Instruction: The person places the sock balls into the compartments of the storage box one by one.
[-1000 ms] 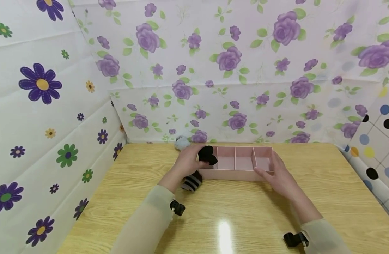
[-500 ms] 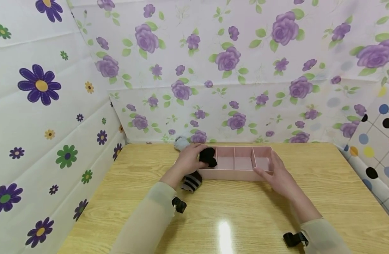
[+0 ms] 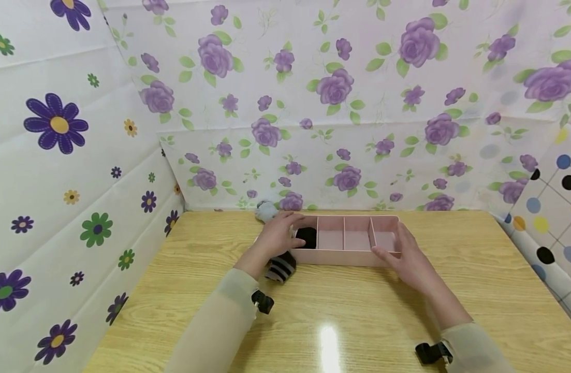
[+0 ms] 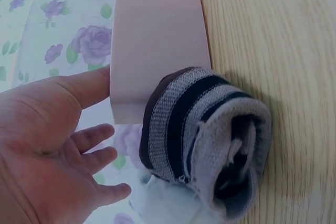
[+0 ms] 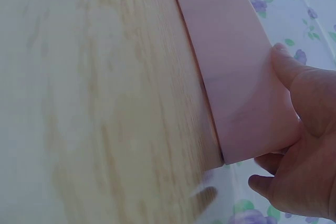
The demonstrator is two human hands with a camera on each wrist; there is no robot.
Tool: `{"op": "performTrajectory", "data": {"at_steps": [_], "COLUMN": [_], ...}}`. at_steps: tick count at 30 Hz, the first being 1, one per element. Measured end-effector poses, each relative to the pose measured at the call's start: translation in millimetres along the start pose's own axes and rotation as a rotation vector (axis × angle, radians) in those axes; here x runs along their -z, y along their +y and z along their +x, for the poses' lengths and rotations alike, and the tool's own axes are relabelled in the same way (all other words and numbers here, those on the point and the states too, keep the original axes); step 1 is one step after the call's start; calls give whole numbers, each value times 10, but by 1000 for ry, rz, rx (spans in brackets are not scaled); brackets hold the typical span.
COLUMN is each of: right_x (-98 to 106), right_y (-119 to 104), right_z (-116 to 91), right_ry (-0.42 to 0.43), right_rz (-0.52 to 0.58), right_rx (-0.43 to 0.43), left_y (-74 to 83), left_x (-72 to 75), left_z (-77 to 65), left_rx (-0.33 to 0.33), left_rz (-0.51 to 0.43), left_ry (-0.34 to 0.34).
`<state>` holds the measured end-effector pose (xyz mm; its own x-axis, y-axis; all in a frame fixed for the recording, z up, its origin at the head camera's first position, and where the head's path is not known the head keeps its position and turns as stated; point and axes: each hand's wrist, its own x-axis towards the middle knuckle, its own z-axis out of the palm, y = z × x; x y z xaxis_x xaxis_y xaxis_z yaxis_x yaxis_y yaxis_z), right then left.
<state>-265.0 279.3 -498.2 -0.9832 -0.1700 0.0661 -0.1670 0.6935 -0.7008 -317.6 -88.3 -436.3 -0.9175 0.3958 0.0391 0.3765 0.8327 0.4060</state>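
A pink divided box (image 3: 346, 257) lies lengthwise on the table. In its left-end compartment sits a black rolled sock (image 3: 306, 238). My left hand (image 3: 277, 235) hovers at that end with fingers loosely spread and thumb at the front rim, apparently not holding the sock. My right hand (image 3: 408, 259) grips the box's right end, thumb on the front rim and fingers round the end wall. Just in front of the left end lies a rolled sock with grey and black stripes (image 4: 184, 124). Behind my left hand is a light blue rolled sock (image 3: 266, 211).
Beneath the striped sock in the left wrist view shows a pale bundle (image 4: 168, 200), partly hidden. The wooden table (image 3: 360, 311) ends at a flowered cloth (image 3: 238, 155) behind. Other patterned cloths hang at left and right. The box's other visible compartments hold nothing.
The black sock has gone down from my left fingers into the left-end compartment, and those fingers have loosened from it. My right hand has stayed on the box.
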Motion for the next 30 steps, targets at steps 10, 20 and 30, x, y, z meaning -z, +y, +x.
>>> {"op": "performTrajectory", "data": {"at_steps": [10, 20, 30], "right_x": [-3, 1, 7], "right_y": [17, 3, -3], "right_z": [17, -4, -13], "right_ry": [8, -4, -2], "right_rz": [-4, 12, 13], "right_rx": [0, -9, -9], "left_y": [-177, -270, -466], "left_x": [40, 75, 70], "left_z": [-46, -32, 18], "left_rx": [26, 113, 148], "left_rz": [-42, -58, -44], "left_ry": [125, 281, 318]}}
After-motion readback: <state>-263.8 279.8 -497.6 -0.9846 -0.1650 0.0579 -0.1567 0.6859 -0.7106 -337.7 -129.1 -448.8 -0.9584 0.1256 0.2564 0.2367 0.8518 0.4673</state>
